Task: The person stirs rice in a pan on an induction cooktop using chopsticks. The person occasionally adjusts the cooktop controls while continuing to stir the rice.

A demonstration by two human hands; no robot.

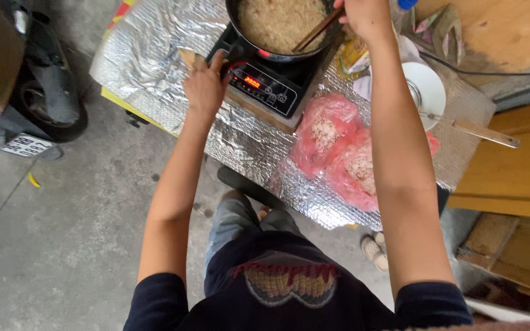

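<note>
A black pan (238, 38) full of pale rice-like grains (280, 21) sits on a black induction cooker (269, 83) with a red lit display. My left hand (207, 86) is closed around the pan's handle at the cooker's left edge. My right hand (366, 15) grips wooden chopsticks (317, 30) whose tips rest in the grains at the pan's right side.
The cooker stands on a table covered in silver foil sheet (154, 55). Two pink plastic bags (338, 150) of food lie near the front edge. A white bowl with a ladle (427, 92) sits at the right. A parked motorbike (26, 79) stands left on the concrete floor.
</note>
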